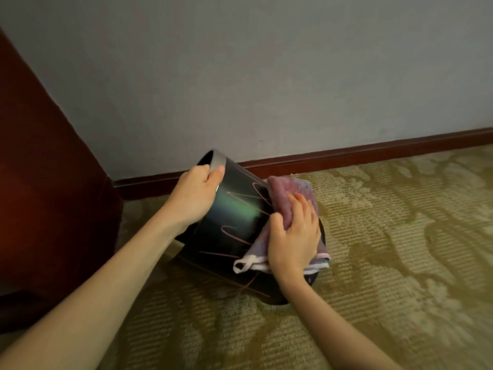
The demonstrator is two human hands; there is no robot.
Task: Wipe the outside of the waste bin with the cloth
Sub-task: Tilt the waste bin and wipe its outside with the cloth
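Left hand point(196, 194): grip closed over the grey rim of the waste bin point(234, 222), thumb outside. Right hand point(293, 236): fingers spread flat, pressing a purple cloth point(290, 188) against the bin's right flank. Bin: black, scrawled pink lines, tilted leftward on patterned carpet point(386, 249), near the wall skirting point(360, 153). Dark wooden furniture point(48, 182) at left.
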